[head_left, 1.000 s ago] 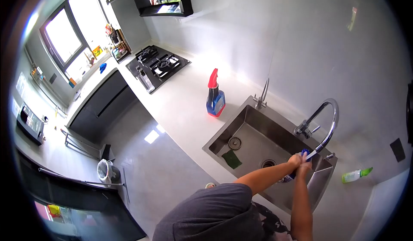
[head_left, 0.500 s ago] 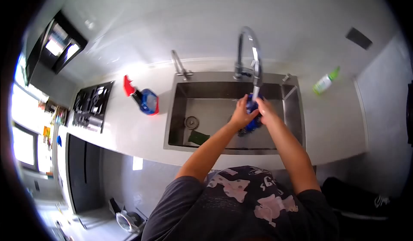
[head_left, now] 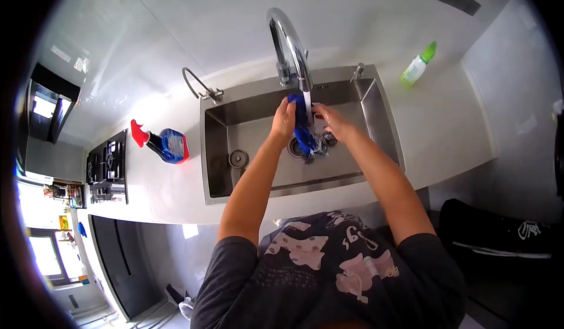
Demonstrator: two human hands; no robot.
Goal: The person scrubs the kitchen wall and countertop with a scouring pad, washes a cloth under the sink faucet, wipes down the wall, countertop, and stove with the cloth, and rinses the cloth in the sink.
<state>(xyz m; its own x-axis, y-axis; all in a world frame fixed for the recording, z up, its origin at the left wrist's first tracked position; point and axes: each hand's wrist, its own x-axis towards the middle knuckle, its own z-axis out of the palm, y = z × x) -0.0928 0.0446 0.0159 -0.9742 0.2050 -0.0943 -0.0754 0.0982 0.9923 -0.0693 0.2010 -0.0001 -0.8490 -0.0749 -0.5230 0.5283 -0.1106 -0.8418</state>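
A wet blue cloth (head_left: pixel 303 130) hangs under the running tap (head_left: pixel 289 50), with water falling onto it and splashing over the sink floor. My left hand (head_left: pixel 285 118) grips its upper left side, the fingers closed around the edge. On the other side of the water stream, my right hand (head_left: pixel 330 120) is apart from the cloth, its fingers spread and slightly curled. Both hands are inside the steel sink (head_left: pixel 258 126). Beneath the cloth, a drain (head_left: pixel 294 147) is partly covered.
A second, round drain fitting (head_left: pixel 238 158) lies at the sink's left. On the counter stand a blue spray bottle with a red trigger (head_left: pixel 171 145) and a green-and-white bottle (head_left: pixel 416 69) at right. A small curved tap (head_left: pixel 200 85) rises behind the sink; a gas hob (head_left: pixel 107 165) is far left.
My right hand has come off the blue cloth and opened, while my left keeps hold. The cloth hangs longer now. The view has shifted, and the green pad in the sink no longer shows.
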